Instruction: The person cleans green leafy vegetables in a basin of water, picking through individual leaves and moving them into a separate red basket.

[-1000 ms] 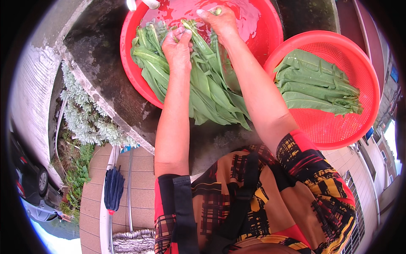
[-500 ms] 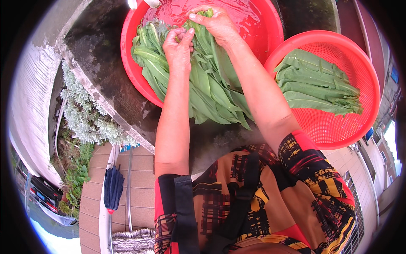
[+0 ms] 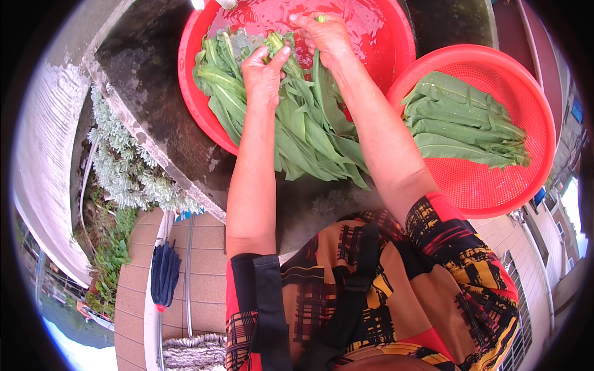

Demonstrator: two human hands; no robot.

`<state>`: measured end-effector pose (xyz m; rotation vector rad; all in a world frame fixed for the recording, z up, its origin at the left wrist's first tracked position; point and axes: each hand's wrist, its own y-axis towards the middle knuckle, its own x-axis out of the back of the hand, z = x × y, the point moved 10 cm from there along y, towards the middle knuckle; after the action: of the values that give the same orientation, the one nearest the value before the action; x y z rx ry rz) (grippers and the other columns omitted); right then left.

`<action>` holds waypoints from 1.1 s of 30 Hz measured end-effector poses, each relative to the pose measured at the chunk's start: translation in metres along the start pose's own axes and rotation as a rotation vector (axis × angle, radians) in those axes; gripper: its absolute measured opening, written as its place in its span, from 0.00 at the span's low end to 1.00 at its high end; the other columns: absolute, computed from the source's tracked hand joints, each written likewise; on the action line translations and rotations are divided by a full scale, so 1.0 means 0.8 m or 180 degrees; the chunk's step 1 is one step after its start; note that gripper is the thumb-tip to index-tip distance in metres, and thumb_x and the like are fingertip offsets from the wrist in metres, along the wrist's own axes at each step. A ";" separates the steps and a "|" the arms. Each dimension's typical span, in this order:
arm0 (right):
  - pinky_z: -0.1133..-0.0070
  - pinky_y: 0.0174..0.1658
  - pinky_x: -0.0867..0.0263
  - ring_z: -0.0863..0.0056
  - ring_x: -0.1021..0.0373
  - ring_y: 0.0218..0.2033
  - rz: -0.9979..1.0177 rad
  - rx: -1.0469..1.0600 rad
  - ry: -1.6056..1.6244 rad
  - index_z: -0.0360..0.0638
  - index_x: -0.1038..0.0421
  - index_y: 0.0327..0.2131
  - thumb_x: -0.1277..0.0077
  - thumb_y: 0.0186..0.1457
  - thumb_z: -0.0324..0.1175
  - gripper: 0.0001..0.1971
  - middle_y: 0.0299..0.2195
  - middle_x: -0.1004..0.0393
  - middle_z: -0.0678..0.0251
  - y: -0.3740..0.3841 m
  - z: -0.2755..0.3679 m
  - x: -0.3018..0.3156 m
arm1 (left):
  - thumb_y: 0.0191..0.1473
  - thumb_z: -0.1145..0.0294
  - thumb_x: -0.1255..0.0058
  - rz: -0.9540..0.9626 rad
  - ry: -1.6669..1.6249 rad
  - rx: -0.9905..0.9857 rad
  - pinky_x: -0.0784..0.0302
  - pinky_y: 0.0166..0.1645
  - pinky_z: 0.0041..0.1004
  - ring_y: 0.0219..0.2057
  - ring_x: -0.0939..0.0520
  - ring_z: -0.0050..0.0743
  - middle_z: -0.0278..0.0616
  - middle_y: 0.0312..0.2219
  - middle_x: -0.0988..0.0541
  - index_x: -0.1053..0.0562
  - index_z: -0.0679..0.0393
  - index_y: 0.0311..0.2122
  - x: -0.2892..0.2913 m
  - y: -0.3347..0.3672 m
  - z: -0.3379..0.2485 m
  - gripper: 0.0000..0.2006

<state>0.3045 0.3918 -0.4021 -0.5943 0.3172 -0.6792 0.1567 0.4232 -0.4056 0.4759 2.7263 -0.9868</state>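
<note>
Long green leafy vegetables [image 3: 303, 127] lie in a heap in a red basin [image 3: 189, 74] of water, their leaf tips draped over its near rim. My left hand [image 3: 262, 75] is closed on the stem ends of some of these greens, thumb against the fingers. To its right, my right hand [image 3: 329, 41] is closed round a leafy stalk, whose pale cut end shows above the fingers; its long leaf hangs below the hand over the heap. Some of the fingers of both hands are hidden.
A red colander [image 3: 537, 167] at the right holds a neat stack of leaves [image 3: 461, 120]. White tap ends [image 3: 213, 5] show above the basin. The basin stands in a dark stone trough [image 3: 139, 68]. A folded dark blue umbrella [image 3: 165, 275] hangs at the lower left.
My right hand has moved slightly right, away from the left hand, with a stalk in it. The left hand has stayed nearly in place. A car at the far left has left the view.
</note>
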 end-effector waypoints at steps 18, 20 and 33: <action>0.82 0.18 0.42 0.85 0.38 0.17 0.0267 0.0725 -0.1993 0.37 0.30 0.21 0.49 0.45 0.25 0.03 0.16 0.31 0.71 0.005 0.013 -0.035 | 0.40 0.76 0.39 0.0033 0.0365 -0.0290 0.42 0.20 0.18 0.18 0.38 0.11 0.25 0.18 0.32 0.27 0.62 0.25 0.003 0.002 0.010 0.07; 0.82 0.17 0.43 0.84 0.39 0.15 0.0047 0.0601 -0.1077 0.37 0.30 0.21 0.47 0.46 0.28 0.05 0.15 0.32 0.70 0.018 -0.004 -0.022 | 0.40 0.77 0.40 -0.0093 0.0416 -0.0358 0.41 0.22 0.17 0.20 0.36 0.12 0.27 0.19 0.30 0.26 0.63 0.27 -0.002 0.001 0.007 0.07; 0.86 0.16 0.44 0.86 0.40 0.14 0.0169 0.0175 0.0050 0.39 0.28 0.23 0.45 0.46 0.29 0.05 0.16 0.30 0.71 -0.008 0.001 -0.015 | 0.43 0.74 0.41 -0.0147 0.0208 0.0002 0.43 0.18 0.16 0.17 0.37 0.10 0.26 0.17 0.30 0.27 0.61 0.25 -0.002 -0.004 0.010 0.06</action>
<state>0.2926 0.3960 -0.3964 -0.5267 0.3268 -0.6397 0.1577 0.4151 -0.4089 0.4553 2.8069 -1.0006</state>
